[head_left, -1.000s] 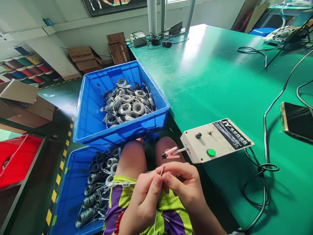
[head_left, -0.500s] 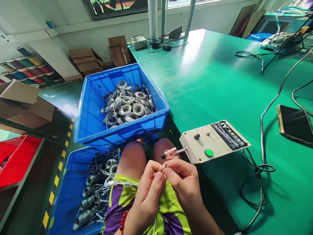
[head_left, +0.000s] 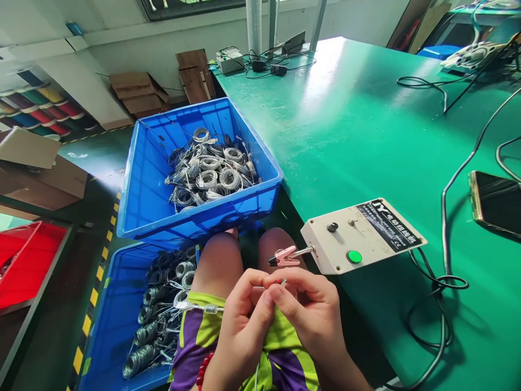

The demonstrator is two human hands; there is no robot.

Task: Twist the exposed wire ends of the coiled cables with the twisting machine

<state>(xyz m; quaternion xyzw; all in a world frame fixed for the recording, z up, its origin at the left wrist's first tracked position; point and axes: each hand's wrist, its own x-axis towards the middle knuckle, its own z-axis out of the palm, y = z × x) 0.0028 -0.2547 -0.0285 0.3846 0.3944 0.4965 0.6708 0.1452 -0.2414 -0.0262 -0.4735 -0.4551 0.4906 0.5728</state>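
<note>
My left hand [head_left: 244, 326] and my right hand [head_left: 311, 312] meet over my lap and pinch the thin end of a silver braided wire [head_left: 202, 308], which trails left toward the lower bin. The wire's tip [head_left: 280, 281] sticks out between my fingertips, just below a pink clip [head_left: 285, 255]. That clip projects from a white tester box [head_left: 360, 236] with a green button, lying at the edge of the green table [head_left: 366, 125].
A blue bin [head_left: 150, 190] of coiled wires sits above my knees, a second blue bin [head_left: 114, 320] of coils below it on the left. A phone [head_left: 494, 201] and black cables [head_left: 443, 282] lie on the table at right. Cardboard boxes and a red tray are at left.
The wire tip, upright between my fingers before, now lies tilted to the right. My hands stay together in nearly the same place below the clip.
</note>
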